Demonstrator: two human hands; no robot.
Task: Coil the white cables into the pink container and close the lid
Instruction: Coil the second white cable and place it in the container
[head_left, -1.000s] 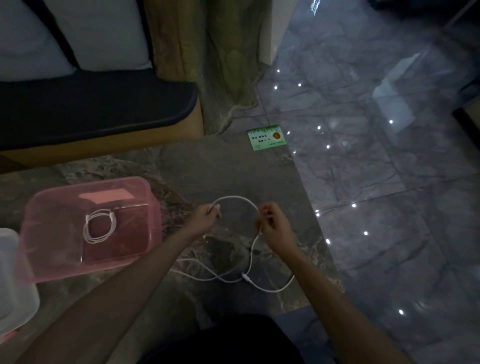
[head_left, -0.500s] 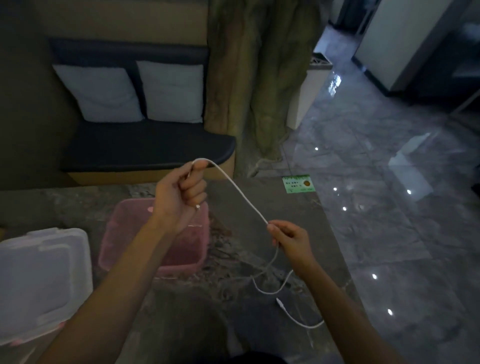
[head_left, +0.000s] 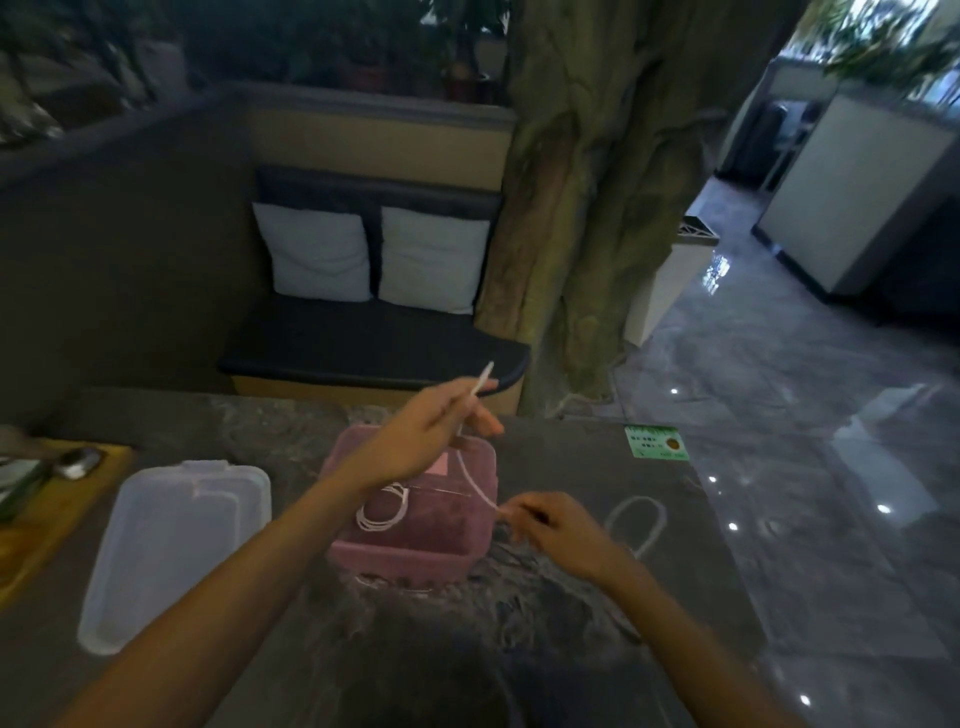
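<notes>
Head view: white cable (head_left: 470, 475) stretches between pinching left hand (head_left: 436, 431) and right hand (head_left: 550, 525).

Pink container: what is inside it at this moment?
Inside the pink container lies one coiled white cable on the floor. The left hand and forearm cover the back part, so anything there cannot be seen. The lid lies off, beside it.

Restaurant or café: booth seat (head_left: 374, 343) with two cushions (head_left: 317, 252), fake tree trunk (head_left: 587, 208), polished stone floor (head_left: 805, 415), stone desk (head_left: 571, 457).
</notes>
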